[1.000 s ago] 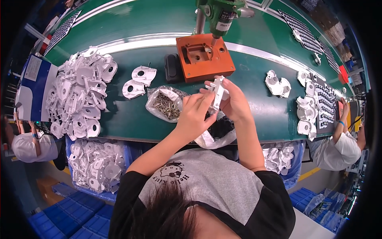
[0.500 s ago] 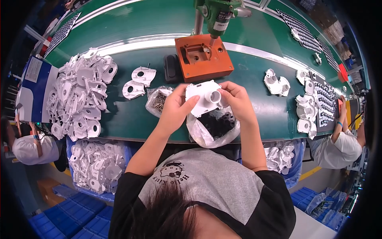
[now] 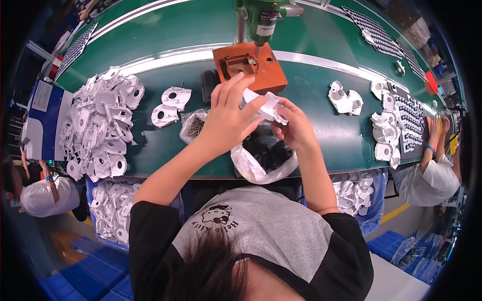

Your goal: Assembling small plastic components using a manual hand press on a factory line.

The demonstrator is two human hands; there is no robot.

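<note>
A white plastic housing [image 3: 265,111] with a short round tube is held tilted above the bench, in front of the orange fixture block. My right hand [image 3: 299,126] grips its right end between thumb and fingers. My left hand [image 3: 227,116] holds the left side, its fingers reaching across the part and partly covering it. Beneath the hands sits a clear plastic bag [image 3: 251,168] with black parts [image 3: 275,153] in it. Beside my left wrist lies a small bag of screws [image 3: 195,126].
A green drill press [image 3: 261,20] stands over the orange fixture block [image 3: 273,75], with a black box [image 3: 209,85] beside it. White parts are heaped at left [image 3: 103,115]; others lie at right [image 3: 346,99]. Blue bins hang below the bench edge. Other people sit at both sides.
The housing has been turned from facing up to a tilted position. My left hand has shifted up over it, fingers now reaching toward the fixture. The whole view has shifted slightly.
</note>
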